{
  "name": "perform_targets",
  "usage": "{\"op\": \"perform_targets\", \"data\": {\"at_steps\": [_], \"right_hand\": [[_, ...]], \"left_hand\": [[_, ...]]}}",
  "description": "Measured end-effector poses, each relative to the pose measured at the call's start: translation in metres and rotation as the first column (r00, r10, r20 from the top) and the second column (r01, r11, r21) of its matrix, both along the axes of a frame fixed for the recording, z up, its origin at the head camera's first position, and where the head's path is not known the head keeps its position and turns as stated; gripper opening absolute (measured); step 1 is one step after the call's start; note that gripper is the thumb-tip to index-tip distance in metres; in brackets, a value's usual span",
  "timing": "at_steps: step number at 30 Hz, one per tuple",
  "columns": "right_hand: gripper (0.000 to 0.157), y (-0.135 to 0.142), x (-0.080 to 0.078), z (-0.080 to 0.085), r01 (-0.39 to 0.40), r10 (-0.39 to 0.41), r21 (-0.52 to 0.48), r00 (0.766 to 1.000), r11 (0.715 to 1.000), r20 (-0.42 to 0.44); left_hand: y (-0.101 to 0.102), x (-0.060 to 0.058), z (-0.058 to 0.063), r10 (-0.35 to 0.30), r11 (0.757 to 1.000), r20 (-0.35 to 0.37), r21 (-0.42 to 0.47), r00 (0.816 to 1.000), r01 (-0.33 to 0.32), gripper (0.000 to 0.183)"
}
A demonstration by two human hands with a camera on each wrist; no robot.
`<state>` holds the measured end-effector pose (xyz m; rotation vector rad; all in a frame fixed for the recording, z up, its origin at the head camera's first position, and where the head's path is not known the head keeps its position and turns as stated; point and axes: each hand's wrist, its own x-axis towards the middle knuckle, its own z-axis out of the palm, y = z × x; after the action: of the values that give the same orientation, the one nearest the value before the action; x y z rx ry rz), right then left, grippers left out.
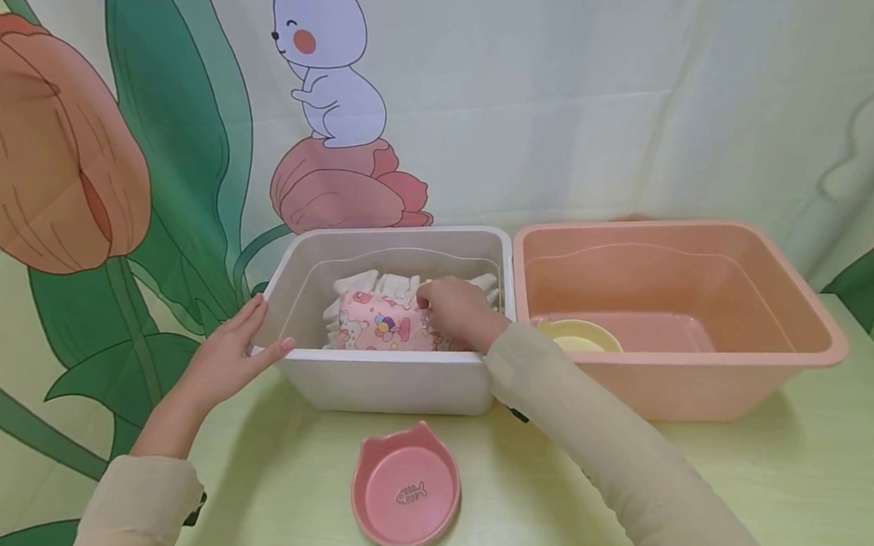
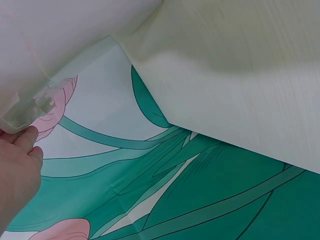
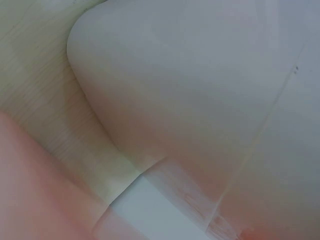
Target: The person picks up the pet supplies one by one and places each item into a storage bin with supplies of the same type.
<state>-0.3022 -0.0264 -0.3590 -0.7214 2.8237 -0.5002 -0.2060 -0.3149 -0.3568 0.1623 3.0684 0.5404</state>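
Note:
A white bin (image 1: 400, 383) stands in the middle of the head view. Inside it lies a soft-looking pink pack (image 1: 377, 324) printed with cartoon animals and balloons, among several white folded pieces (image 1: 394, 285). My right hand (image 1: 461, 308) reaches over the front right of the bin, and its curled fingers pinch the pack's right end. The fingertips are partly hidden there. My left hand (image 1: 232, 356) rests on the bin's front left corner, fingers straight along the side rim and thumb over the front rim. The left wrist view shows these fingers (image 2: 27, 142) right at the rim.
A pink bin (image 1: 671, 371) stands right beside the white one, with a yellow dish (image 1: 579, 336) inside. In front of the white bin, a pink cat-eared dish (image 1: 408, 497) with a fishbone mark sits on the pale table (image 1: 769, 485). Behind hangs a printed curtain (image 1: 567, 106).

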Motion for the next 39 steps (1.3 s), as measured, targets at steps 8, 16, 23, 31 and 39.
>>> {"op": "perform_targets", "data": {"at_steps": [8, 16, 23, 31, 39], "right_hand": [[0.033, 0.0024, -0.001, -0.0016, -0.004, 0.001, 0.031, 0.995, 1.0, 0.098], [0.043, 0.0044, 0.0009, -0.0028, -0.057, 0.039, 0.108, 0.986, 0.993, 0.163], [0.056, 0.0057, 0.0, -0.0056, -0.059, 0.029, 0.137, 0.976, 0.989, 0.217], [0.069, 0.0086, -0.0009, -0.007, -0.041, -0.004, 0.161, 0.963, 0.986, 0.271], [0.07, 0.009, 0.0004, -0.0071, -0.031, -0.009, 0.141, 0.961, 0.99, 0.275]], "left_hand": [[0.0006, 0.0001, 0.0006, 0.002, 1.0, 0.004, 0.001, 1.0, -0.002, 0.082], [-0.0011, -0.0005, -0.0035, -0.015, 1.0, -0.019, -0.001, 1.0, 0.015, 0.081], [-0.001, -0.0007, -0.0038, -0.02, 1.0, -0.031, 0.004, 0.999, 0.02, 0.08], [0.0, -0.0005, -0.0023, -0.017, 1.0, -0.027, 0.004, 0.999, 0.017, 0.08], [0.0001, -0.0001, -0.0011, -0.014, 1.0, -0.022, 0.002, 1.0, 0.014, 0.081]]}}
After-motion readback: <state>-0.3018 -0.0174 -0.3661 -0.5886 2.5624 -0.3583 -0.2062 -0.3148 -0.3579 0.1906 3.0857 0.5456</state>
